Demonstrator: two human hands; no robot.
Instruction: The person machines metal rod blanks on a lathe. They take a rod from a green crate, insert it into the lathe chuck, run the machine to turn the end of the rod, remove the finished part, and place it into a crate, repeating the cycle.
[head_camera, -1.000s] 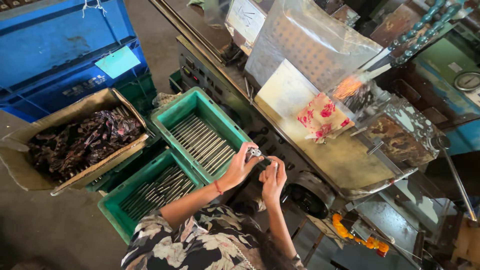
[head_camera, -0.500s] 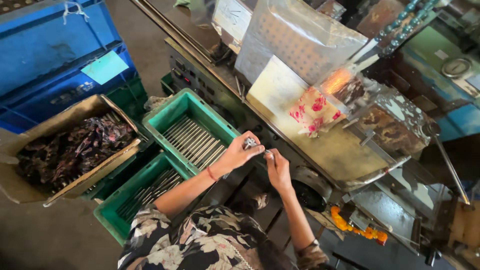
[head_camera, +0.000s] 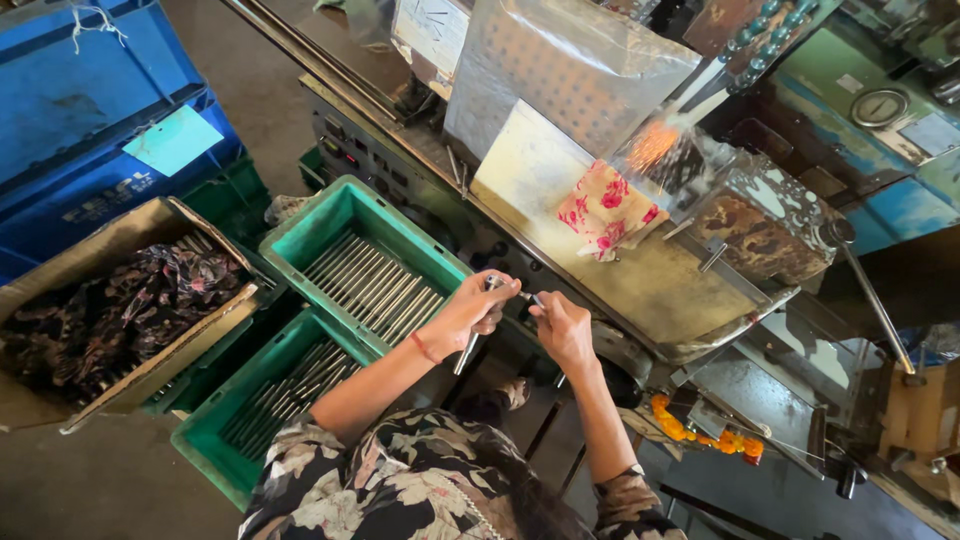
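Head view: left hand (head_camera: 465, 318) clamped round steel rod (head_camera: 468, 350), rod end poking down below fist. Right hand (head_camera: 560, 325) pinching small metal piece (head_camera: 530, 298) at fingertips, just beside rod top. Rod prob stiff, heavyish, maybe oily/slick; grip mid-shaft w/ full fist. Upper green crate (head_camera: 300, 232) & lower green crate (head_camera: 205, 455) of rods near left elbow. Machine tray (head_camera: 640, 290) w/ floral cloth (head_camera: 605, 208) right ahead, crowds reach.
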